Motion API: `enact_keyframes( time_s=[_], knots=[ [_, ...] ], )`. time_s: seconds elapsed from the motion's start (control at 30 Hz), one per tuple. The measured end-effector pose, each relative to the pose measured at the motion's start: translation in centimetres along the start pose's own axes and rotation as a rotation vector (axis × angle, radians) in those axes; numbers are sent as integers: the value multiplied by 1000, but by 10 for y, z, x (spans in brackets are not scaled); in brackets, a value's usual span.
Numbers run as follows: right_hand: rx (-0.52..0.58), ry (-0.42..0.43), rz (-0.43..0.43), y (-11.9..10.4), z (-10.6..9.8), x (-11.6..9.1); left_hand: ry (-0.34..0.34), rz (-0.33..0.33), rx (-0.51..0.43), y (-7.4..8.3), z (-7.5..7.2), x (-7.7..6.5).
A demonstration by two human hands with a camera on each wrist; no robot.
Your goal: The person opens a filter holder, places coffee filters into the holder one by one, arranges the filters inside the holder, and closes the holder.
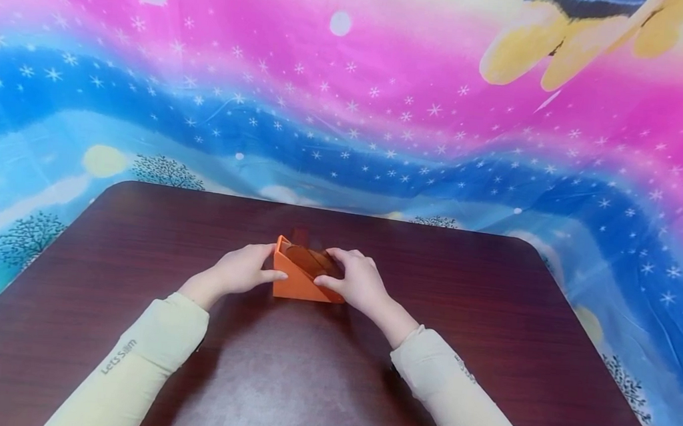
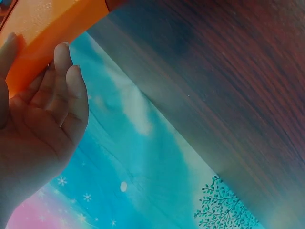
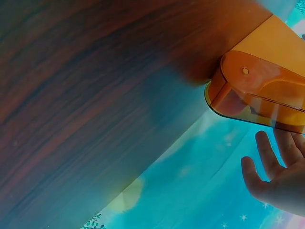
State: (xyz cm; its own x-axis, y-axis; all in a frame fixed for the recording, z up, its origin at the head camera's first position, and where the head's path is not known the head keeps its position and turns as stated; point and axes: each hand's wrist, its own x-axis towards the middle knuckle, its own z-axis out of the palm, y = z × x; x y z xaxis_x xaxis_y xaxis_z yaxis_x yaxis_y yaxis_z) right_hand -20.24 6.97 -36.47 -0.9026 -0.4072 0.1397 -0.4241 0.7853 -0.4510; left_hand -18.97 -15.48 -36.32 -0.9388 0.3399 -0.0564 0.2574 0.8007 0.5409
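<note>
An orange box with a slanted top [image 1: 300,283] stands on the dark wooden table, its tall end to the left. Along its slope sits a see-through amber cover [image 3: 259,88] with a rounded end and a small round hole near that end. My left hand [image 1: 245,269] grips the tall end, thumb on the front face and fingers round the far side. At the low end my right hand [image 1: 363,283] holds the box and cover, thumb in front and fingers over the back. In the left wrist view, part of the orange box [image 2: 62,33] shows above the fingers.
The brown wood-grain table [image 1: 474,357] has rounded far corners. Behind and around it hangs a pink and blue cloth [image 1: 356,107] printed with snowflakes and trees, reaching close to the table's far edge.
</note>
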Motion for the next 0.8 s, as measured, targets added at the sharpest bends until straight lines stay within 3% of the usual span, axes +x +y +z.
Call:
enact_keyframes(
  time_s=[0.8],
  knots=[
    [-58, -9, -2, -1, 6, 0, 4, 6, 4, -2, 2, -1]
  ],
)
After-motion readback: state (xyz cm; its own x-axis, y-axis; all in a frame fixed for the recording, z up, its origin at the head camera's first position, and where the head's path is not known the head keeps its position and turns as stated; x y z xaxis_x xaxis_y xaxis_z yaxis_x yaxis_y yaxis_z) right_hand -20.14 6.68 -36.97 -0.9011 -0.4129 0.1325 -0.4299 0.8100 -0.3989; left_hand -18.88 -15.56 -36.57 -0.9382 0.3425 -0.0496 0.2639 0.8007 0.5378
